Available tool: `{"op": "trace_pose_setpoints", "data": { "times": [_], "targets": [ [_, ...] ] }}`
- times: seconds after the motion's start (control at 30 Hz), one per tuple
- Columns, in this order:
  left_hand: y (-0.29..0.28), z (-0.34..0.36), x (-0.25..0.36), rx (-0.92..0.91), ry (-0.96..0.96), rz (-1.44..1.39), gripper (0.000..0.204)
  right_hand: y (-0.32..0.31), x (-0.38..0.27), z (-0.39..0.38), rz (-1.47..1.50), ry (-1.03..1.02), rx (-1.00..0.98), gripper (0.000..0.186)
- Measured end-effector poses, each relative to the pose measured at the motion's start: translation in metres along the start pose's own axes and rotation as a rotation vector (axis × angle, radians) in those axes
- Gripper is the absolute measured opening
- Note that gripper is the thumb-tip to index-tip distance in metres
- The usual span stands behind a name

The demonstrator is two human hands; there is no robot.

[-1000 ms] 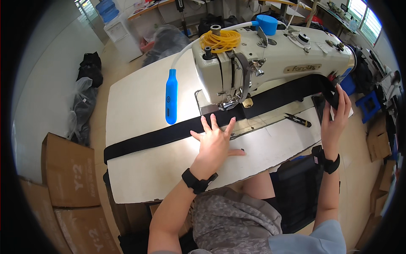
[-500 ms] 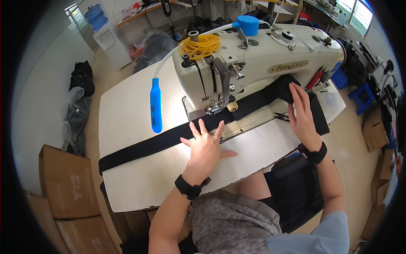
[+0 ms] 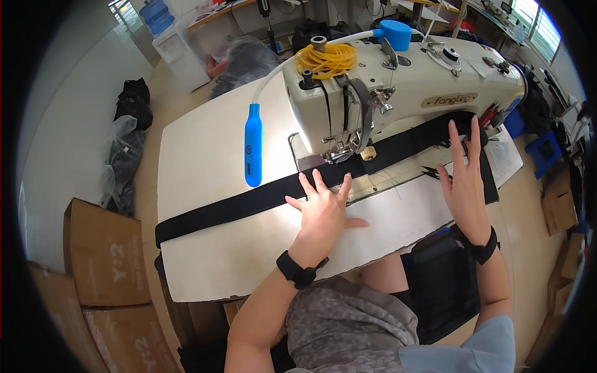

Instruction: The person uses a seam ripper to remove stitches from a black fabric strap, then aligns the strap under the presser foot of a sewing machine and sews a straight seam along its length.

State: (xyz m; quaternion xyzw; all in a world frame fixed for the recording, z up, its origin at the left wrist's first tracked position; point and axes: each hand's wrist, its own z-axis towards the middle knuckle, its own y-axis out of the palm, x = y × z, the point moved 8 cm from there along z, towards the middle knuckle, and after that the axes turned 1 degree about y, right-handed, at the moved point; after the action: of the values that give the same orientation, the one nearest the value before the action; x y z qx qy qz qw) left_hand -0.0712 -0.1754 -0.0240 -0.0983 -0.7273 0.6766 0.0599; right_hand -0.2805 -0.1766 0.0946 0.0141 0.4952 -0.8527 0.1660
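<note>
A long black fabric strip (image 3: 249,202) lies across the white sewing table and passes under the presser foot (image 3: 339,155) of the sewing machine. My left hand (image 3: 323,217) is open, its spread fingertips resting on the strip just in front of the foot, thumb on the tabletop. To the right, my right hand (image 3: 467,193) is open too, with two fingers stretched up over the strip's right end and the thumb apart. That end bends round toward the table's right edge, partly hidden by the fingers. Small black thread snips (image 3: 430,171) lie left of my right thumb.
The white machine body (image 3: 410,93) rises behind the strip, with a coil of yellow cord (image 3: 326,60) on top. A blue lamp (image 3: 253,146) hangs over the table's left part. Cardboard boxes (image 3: 109,248) stand on the floor at left; a blue stool (image 3: 544,152) is at right.
The whole view has shifted a little. My right hand's fingers have spread apart, and the strip's right end, bunched up before, now lies flatter and reaches further right. My left hand keeps its place on the strip.
</note>
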Motion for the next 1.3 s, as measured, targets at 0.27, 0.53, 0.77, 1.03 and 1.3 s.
{"op": "trace_pose_setpoints", "data": {
  "times": [0.27,0.53,0.77,1.03,1.3],
  "targets": [
    [-0.009,-0.002,0.004,0.039,-0.013,-0.047,0.108,0.066,-0.076,-0.028,0.134,-0.534,-0.545,0.054],
    [-0.006,-0.003,0.005,0.054,-0.005,-0.006,0.107,0.127,-0.072,-0.011,0.173,-0.593,-0.572,0.048],
    [-0.003,-0.011,-0.004,0.149,0.032,-0.045,0.114,0.129,-0.069,-0.013,0.231,-0.604,-0.549,0.051],
    [-0.002,-0.013,-0.005,0.174,0.06,-0.063,0.11,0.129,-0.068,-0.011,0.266,-0.579,-0.559,0.053],
    [-0.006,-0.009,-0.008,0.045,0.03,-0.118,0.113,0.129,-0.069,-0.013,0.269,-0.601,-0.526,0.059]
  ]
}}
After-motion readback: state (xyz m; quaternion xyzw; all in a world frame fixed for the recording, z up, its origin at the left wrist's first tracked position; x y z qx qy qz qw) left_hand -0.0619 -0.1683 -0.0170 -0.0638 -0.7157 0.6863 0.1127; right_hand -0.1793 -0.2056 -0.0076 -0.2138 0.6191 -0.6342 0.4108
